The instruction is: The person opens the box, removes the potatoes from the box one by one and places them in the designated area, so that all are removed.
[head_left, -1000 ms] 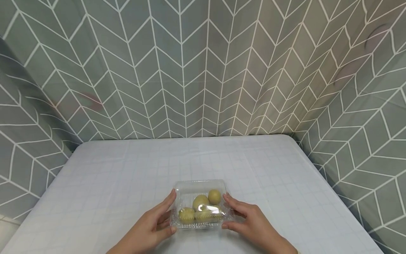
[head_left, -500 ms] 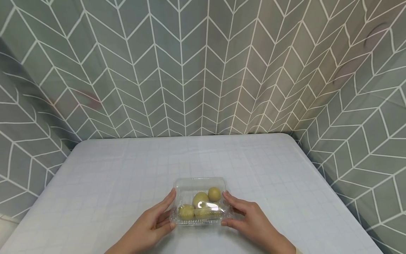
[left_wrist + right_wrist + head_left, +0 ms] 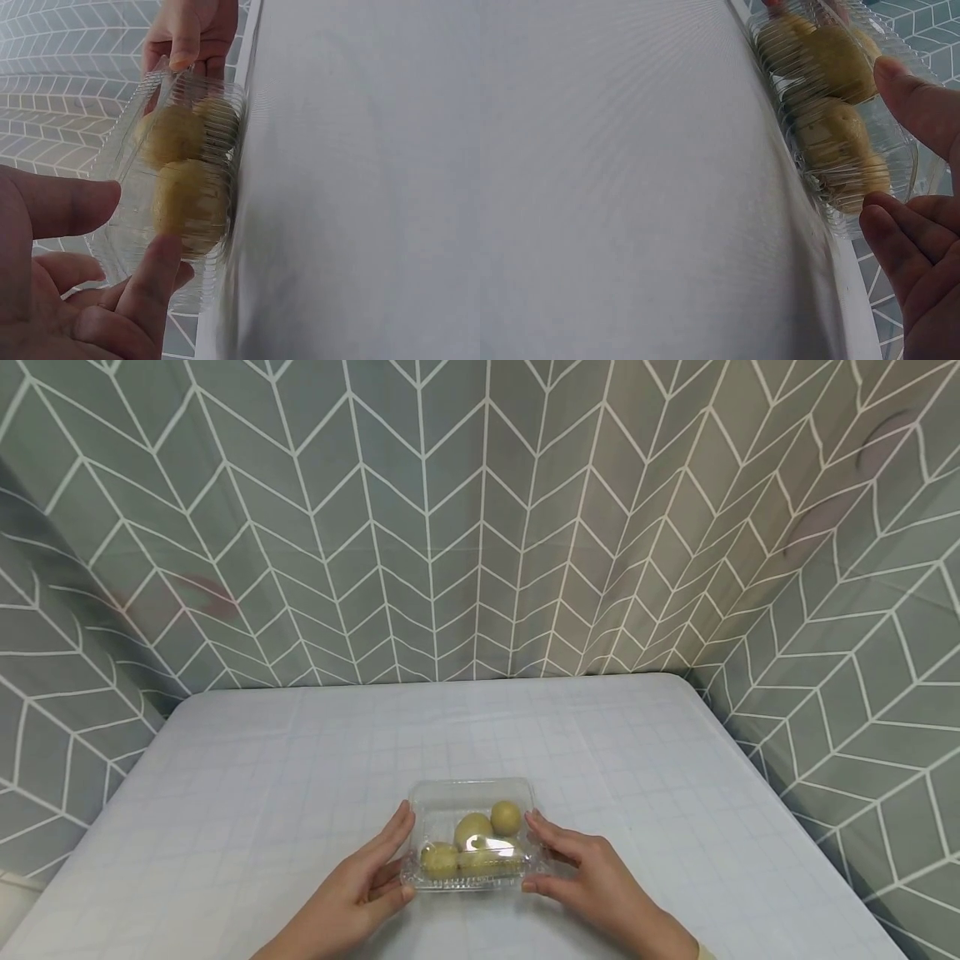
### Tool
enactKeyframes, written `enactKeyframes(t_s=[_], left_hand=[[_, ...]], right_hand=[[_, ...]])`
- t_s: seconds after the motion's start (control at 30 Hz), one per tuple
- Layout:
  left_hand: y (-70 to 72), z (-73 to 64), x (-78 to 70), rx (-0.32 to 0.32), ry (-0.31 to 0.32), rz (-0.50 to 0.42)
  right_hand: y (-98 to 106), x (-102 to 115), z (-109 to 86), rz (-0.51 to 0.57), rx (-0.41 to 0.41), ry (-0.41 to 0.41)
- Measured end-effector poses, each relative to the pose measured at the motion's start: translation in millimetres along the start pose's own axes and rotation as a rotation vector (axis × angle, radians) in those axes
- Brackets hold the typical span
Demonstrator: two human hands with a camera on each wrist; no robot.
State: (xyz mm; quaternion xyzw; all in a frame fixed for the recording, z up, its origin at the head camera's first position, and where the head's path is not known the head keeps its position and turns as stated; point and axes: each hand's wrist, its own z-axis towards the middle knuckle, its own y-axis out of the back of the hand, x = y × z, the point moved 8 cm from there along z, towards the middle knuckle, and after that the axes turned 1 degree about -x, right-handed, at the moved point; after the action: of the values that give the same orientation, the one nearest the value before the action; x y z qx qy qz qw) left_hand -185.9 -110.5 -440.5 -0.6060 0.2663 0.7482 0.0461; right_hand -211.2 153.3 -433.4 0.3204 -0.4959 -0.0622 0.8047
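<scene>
A clear plastic clamshell box [image 3: 441, 800] with a ribbed rim rests on the table near its front edge, lid down. Inside lie several round, yellowish, potato-like things [image 3: 473, 832], bunched toward the near and right side. My left hand [image 3: 358, 889] holds the box's left end, thumb at the near corner and fingers along the side. At the opposite end my right hand [image 3: 596, 883] holds it the same way. The left wrist view shows the left thumb [image 3: 79, 208] by the lid and a finger against the ribbed wall. In the right wrist view, the right fingertips [image 3: 877, 214] meet the box's lower corner.
A white cloth with a faint grid covers the table [image 3: 300, 760]. Grey curtains [image 3: 465, 527] with white chevron lines hang behind it and along both sides.
The box and both hands sit slightly higher in the head view than a second ago, with the whole scene shifting a little. The hold of both hands looks the same.
</scene>
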Motion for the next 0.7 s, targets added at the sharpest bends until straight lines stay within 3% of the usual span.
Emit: enactKeyframes(t_s=[0.2,0.43,0.7], left_hand=[[0.2,0.4,0.9,-0.011,0.000,-0.005],[-0.7,1.5,5.5,-0.001,0.069,0.005],[-1.4,1.0,3.3,0.007,0.063,0.015]], right_hand=[[-0.2,0.1,0.1,0.010,0.002,0.007],[-0.5,-0.5,-0.4,0.028,0.017,-0.023],[-0.4,0.1,0.7,0.007,0.007,-0.002]])
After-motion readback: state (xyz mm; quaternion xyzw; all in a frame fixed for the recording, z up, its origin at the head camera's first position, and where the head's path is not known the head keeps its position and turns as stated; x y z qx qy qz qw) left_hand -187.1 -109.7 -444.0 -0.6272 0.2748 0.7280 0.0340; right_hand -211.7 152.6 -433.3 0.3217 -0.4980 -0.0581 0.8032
